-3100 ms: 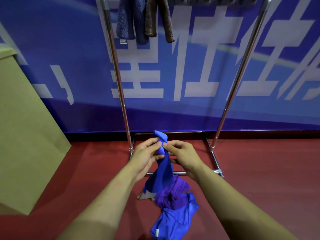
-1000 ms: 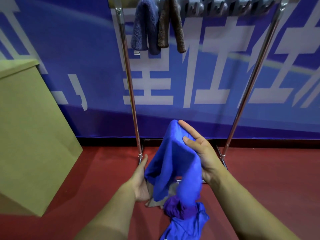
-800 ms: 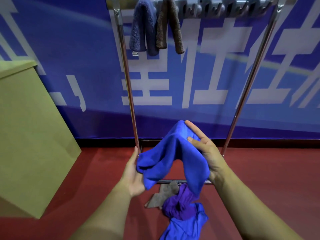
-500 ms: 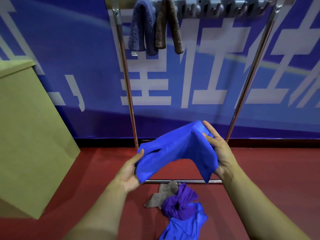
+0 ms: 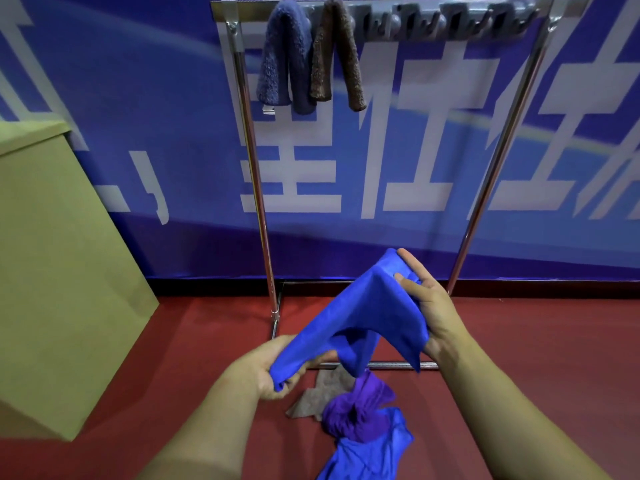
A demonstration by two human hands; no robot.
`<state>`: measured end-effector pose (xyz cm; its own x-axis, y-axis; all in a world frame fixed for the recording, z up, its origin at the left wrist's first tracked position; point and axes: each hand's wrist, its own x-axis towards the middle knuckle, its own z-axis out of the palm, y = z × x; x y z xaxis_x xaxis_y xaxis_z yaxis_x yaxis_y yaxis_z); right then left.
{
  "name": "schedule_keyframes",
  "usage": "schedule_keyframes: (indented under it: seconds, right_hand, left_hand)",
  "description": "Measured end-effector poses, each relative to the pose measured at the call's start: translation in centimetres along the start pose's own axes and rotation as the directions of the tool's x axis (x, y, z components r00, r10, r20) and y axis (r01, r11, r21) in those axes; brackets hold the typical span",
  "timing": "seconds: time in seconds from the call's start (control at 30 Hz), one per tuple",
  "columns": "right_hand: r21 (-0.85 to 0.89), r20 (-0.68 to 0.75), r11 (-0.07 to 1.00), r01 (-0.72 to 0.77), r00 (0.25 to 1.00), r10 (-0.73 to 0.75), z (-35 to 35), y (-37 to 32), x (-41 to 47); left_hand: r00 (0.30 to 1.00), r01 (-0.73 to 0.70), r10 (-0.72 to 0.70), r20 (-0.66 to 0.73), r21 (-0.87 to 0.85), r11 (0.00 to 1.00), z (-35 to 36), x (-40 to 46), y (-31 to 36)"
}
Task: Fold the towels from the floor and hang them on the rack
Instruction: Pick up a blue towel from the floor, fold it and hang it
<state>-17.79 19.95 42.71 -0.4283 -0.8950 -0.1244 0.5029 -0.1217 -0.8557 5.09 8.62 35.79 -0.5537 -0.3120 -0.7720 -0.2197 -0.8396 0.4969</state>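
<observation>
A pile of towels [image 5: 360, 424] lies on the red floor [image 5: 519, 358] nearest, bare floor on both sides. Above it, the left hand [image 5: 273, 368] grips the blue towel's [image 5: 360, 317] low corner and the right hand [image 5: 426, 299] pinches its high one, its long axis rising rightward. Beyond stands the rack [image 5: 256, 174].

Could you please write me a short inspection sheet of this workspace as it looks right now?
Surface: red floor.
Job's things: bright blue cloth towel held up; grey towel, purple towel and second blue towel heaped on the floor; dark blue fluffy towel and brown fluffy towel hanging on the chrome rack.
Clutter: nothing seen.
Hands: left hand and right hand grip the held towel.
Cables: nothing seen.
Surroundings: tan cardboard box, blue banner.
</observation>
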Motion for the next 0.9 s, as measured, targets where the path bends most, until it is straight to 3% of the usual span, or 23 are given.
schedule_keyframes:
  seconds: [0.1, 0.17, 0.23, 0.33, 0.6, 0.7, 0.77, 0.9]
  right_hand:
    - [0.004, -0.011, 1.000, -0.008, 1.000, 0.008, -0.1, -0.2, 0.0]
    - [-0.014, -0.029, 1.000, -0.008, 1.000, 0.007, -0.4, -0.4, 0.2]
    - [-0.052, -0.051, 0.999, 0.005, 0.999, -0.008, -0.9, -0.5, 0.4]
    - [-0.173, -0.100, 0.984, 0.036, 0.994, -0.054, -2.0, -0.6, 0.8]
    - [-0.651, -0.131, 0.756, 0.058, 0.973, -0.188, -6.7, 0.2, 2.2]
    - [-0.734, -0.146, 0.677, 0.059, 0.959, -0.242, -8.0, 0.3, 2.3]
    - [-0.734, -0.200, 0.677, 0.046, 0.939, -0.280, -8.5, 0.5, 2.4]
    - [-0.608, -0.321, 0.794, 0.024, 0.907, -0.273, -8.9, 0.2, 2.5]
  left_hand:
    - [0.987, -0.148, 0.143, -0.074, -0.060, 0.987, 0.7, -0.2, 0.3]
    - [0.951, -0.298, 0.275, -0.139, -0.191, 0.935, 0.5, -0.2, 0.4]
    - [0.882, -0.468, 0.411, -0.230, -0.326, 0.821, -0.4, 0.4, 0.9]
    - [0.740, -0.671, 0.570, -0.357, -0.345, 0.656, -1.3, 0.6, 1.9]
    - [0.512, -0.835, 0.747, -0.423, -0.044, 0.548, -1.9, -1.2, 3.4]
    - [0.504, -0.845, 0.791, -0.346, -0.010, 0.534, -2.3, -1.6, 3.7]
    - [0.504, -0.841, 0.813, -0.289, 0.050, 0.539, -2.6, -1.9, 4.0]
    - [0.427, -0.849, 0.854, -0.296, 0.193, 0.491, -3.8, -1.7, 4.3]
